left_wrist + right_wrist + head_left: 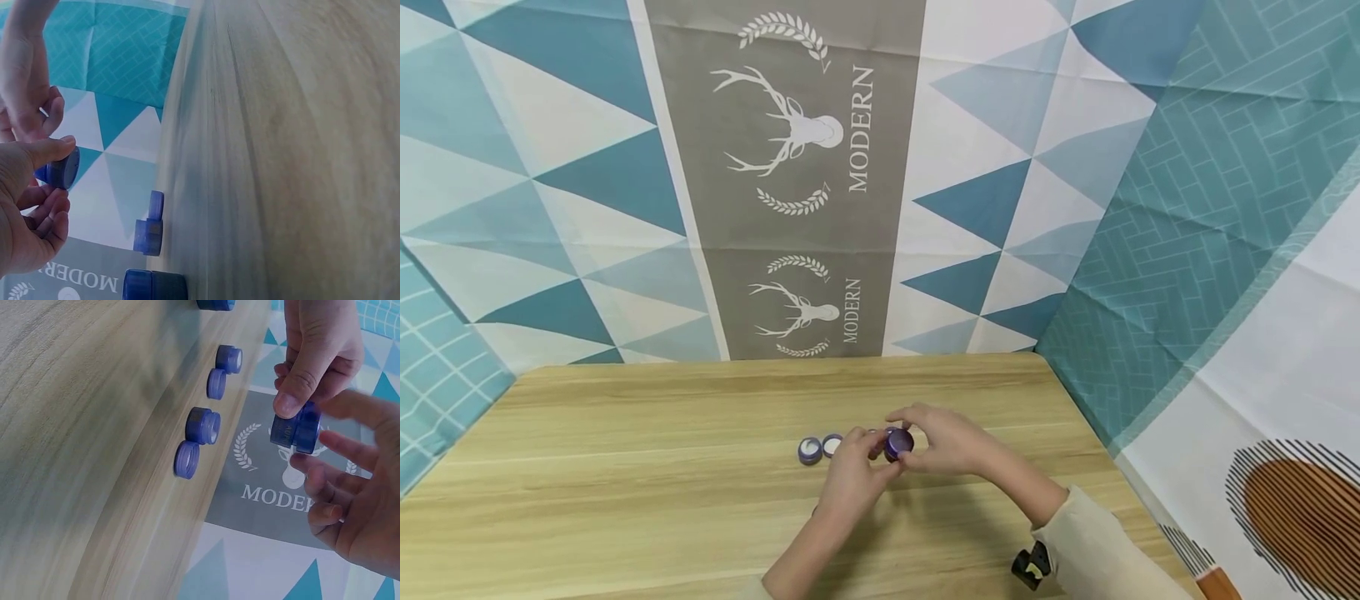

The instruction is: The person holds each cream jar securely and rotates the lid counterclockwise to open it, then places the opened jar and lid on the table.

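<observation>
A small purple-blue screw-top jar (898, 444) is held above the table, its cap and body together. My left hand (853, 475) pinches it between thumb and fingertips, seen clearly in the left wrist view, where the jar (62, 170) lies tilted on its side. Beside it, my right hand (947, 437) has its fingers spread and loosely bent. In the right wrist view those right-hand fingers (340, 481) reach around the jar's far end, partly blurred; whether they touch it is hard to tell.
On the wooden table (625, 500) stand open jars (203, 425) with loose caps (186, 460) beside them. Another blue container (216, 304) is cut off at the top of the right wrist view. A patterned cloth (790, 167) hangs behind the table.
</observation>
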{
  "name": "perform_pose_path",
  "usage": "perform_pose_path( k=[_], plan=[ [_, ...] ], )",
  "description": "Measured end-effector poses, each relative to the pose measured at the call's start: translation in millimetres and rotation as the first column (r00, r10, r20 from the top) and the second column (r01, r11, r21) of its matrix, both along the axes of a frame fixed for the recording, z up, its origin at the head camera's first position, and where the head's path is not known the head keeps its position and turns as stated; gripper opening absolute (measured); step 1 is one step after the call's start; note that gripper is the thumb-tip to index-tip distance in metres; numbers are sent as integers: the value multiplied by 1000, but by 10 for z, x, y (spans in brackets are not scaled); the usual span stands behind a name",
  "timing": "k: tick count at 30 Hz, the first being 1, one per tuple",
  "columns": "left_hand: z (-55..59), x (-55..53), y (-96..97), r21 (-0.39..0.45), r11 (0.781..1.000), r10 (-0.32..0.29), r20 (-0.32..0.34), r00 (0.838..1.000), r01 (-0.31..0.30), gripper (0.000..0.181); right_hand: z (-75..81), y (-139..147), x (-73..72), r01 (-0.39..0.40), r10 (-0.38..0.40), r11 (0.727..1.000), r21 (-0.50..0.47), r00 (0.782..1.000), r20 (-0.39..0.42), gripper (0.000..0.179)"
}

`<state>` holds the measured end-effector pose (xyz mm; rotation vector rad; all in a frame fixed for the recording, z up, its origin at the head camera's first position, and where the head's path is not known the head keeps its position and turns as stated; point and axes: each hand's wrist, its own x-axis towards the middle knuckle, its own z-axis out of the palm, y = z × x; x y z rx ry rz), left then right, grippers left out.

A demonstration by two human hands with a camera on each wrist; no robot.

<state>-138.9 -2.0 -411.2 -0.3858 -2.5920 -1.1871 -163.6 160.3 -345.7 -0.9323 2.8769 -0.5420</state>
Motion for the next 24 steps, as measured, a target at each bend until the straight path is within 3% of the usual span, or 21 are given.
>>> perform_pose_path(
  k=[6,10,15,19,24],
  plan=[
    [21,3,0,-3,1000,2,12,1000,-2,37,-8,-21,-24,78,-77,997,-31,997,22,38],
    [22,5,-4,6,1000,-6,27,1000,6,35,-6,-36,-37,40,-40,999,3,999,-3,33],
    [12,4,-15,10,1000,-6,18,1000,5,33,5,-40,-25,-15,16,999,33,1000,-25,41],
    [11,2,-22,2,1000,-8,9,1000,8,33,0,-45,-10,29,-29,1000,10,1000,0,49],
    [22,9,-21,6,1000,-19,32,999,19,32,-7,-50,-7,82,-82,996,-22,997,0,37]
  ],
)
